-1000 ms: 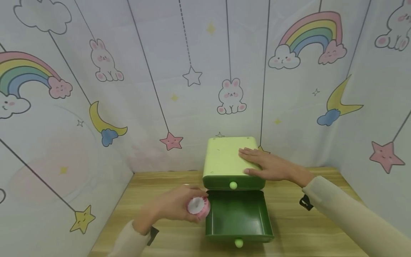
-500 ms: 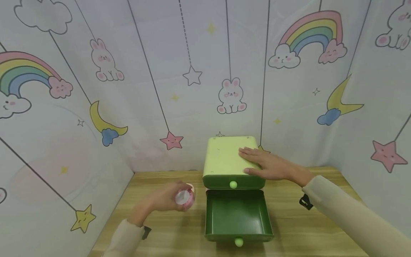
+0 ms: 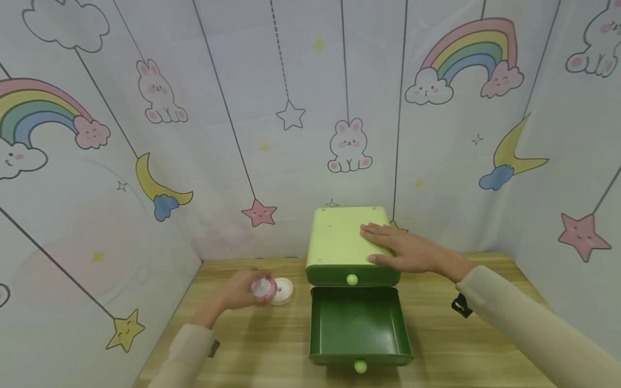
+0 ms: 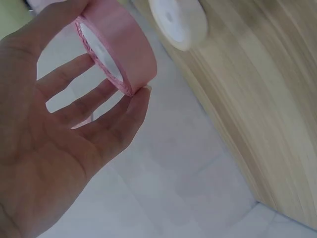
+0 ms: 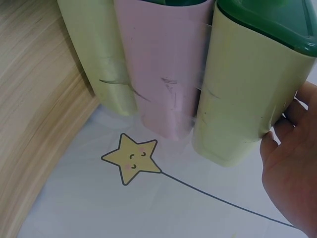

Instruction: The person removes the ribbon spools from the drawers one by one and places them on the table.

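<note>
My left hand (image 3: 242,289) holds a roll of pink ribbon (image 4: 131,47) by its rim, between thumb and fingertips, above the table. Just right of it in the head view, a white ribbon roll (image 3: 283,292) lies flat on the wood. My right hand (image 3: 405,249) rests with straight fingers on the light green top of a small drawer cabinet (image 3: 335,231). One dark green drawer (image 3: 359,323) of the cabinet stands pulled out toward me, with nothing visible inside. In the right wrist view the cabinet shows stacked green and pink sections (image 5: 166,69).
The wooden table (image 3: 461,334) carries the cabinet and the white roll. A printed cloth (image 3: 233,161) with stars, rabbits and rainbows walls the back and both sides. The open drawer's round knob (image 3: 360,366) sticks out toward the front.
My left hand has carried the pink ribbon roll leftward and back, away from the open drawer. The white roll has come into fuller view. My right hand has stayed on the cabinet.
</note>
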`<control>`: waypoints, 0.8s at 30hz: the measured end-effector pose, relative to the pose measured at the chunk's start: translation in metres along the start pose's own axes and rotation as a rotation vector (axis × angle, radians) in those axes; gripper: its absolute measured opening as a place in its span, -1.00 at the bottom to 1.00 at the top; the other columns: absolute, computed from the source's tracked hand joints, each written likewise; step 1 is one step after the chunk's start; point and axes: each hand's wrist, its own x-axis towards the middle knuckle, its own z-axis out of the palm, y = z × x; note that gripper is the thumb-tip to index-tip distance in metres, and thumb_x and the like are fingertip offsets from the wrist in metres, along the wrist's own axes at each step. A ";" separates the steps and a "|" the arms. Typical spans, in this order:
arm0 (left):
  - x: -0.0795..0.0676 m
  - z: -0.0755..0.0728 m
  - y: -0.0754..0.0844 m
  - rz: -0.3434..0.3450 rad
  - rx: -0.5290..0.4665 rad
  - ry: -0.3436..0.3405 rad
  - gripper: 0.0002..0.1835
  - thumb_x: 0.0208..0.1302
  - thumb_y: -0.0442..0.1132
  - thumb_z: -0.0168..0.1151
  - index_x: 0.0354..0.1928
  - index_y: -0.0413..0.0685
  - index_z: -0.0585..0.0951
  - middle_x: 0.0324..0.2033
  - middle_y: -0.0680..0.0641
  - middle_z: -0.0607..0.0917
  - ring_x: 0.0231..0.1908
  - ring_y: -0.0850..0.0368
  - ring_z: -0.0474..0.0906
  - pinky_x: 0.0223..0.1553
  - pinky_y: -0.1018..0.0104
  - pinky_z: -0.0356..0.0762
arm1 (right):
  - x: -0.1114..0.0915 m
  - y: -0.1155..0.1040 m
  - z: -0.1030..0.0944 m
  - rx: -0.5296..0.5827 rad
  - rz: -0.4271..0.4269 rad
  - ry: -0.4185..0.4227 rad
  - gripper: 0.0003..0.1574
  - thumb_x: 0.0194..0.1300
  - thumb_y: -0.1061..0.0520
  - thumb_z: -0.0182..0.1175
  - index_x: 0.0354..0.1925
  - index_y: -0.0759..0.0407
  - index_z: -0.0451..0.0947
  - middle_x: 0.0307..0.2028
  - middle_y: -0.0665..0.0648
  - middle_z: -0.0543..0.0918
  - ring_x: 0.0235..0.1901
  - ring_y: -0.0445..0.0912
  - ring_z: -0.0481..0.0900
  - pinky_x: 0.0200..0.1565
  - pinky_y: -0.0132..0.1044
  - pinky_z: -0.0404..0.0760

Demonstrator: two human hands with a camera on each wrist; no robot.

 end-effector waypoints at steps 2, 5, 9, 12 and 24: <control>0.001 0.000 -0.007 -0.020 0.018 0.006 -0.37 0.16 -0.10 0.58 0.26 -0.12 0.64 0.15 -0.18 0.71 0.13 -0.10 0.60 0.11 -0.12 0.64 | 0.000 0.000 0.000 0.000 0.001 0.000 -0.07 0.58 -0.33 0.02 0.66 0.05 0.08 0.68 0.06 0.08 0.68 0.12 0.03 0.61 0.22 0.15; 0.002 0.001 -0.016 -0.039 0.024 0.007 -0.39 0.17 -0.12 0.58 0.25 -0.12 0.64 0.13 -0.17 0.71 0.12 -0.11 0.60 0.13 -0.15 0.63 | -0.001 0.001 0.000 0.005 0.003 -0.003 -0.07 0.58 -0.33 0.02 0.66 0.05 0.08 0.68 0.06 0.08 0.68 0.12 0.03 0.61 0.22 0.14; 0.003 0.003 -0.028 -0.045 0.020 0.017 -0.40 0.16 -0.13 0.59 0.22 -0.16 0.64 0.09 -0.17 0.72 0.10 -0.13 0.62 0.16 -0.20 0.61 | -0.001 0.001 0.000 0.006 0.002 -0.001 -0.07 0.58 -0.33 0.03 0.66 0.05 0.09 0.68 0.06 0.08 0.68 0.12 0.03 0.61 0.22 0.15; 0.003 0.005 -0.036 -0.043 0.034 0.037 -0.39 0.14 -0.15 0.59 0.22 -0.22 0.64 0.07 -0.20 0.73 0.08 -0.16 0.63 0.17 -0.21 0.61 | 0.000 0.001 0.001 0.003 0.002 0.000 -0.07 0.58 -0.33 0.02 0.66 0.04 0.08 0.68 0.06 0.08 0.68 0.12 0.03 0.61 0.22 0.15; 0.008 0.016 -0.061 -0.095 0.041 0.024 -0.46 0.10 -0.23 0.55 0.16 -0.16 0.66 0.07 -0.20 0.72 0.09 -0.15 0.62 0.16 -0.22 0.59 | -0.001 0.001 0.001 0.011 0.003 0.008 -0.07 0.58 -0.33 0.02 0.66 0.03 0.09 0.68 0.05 0.09 0.68 0.13 0.04 0.60 0.23 0.15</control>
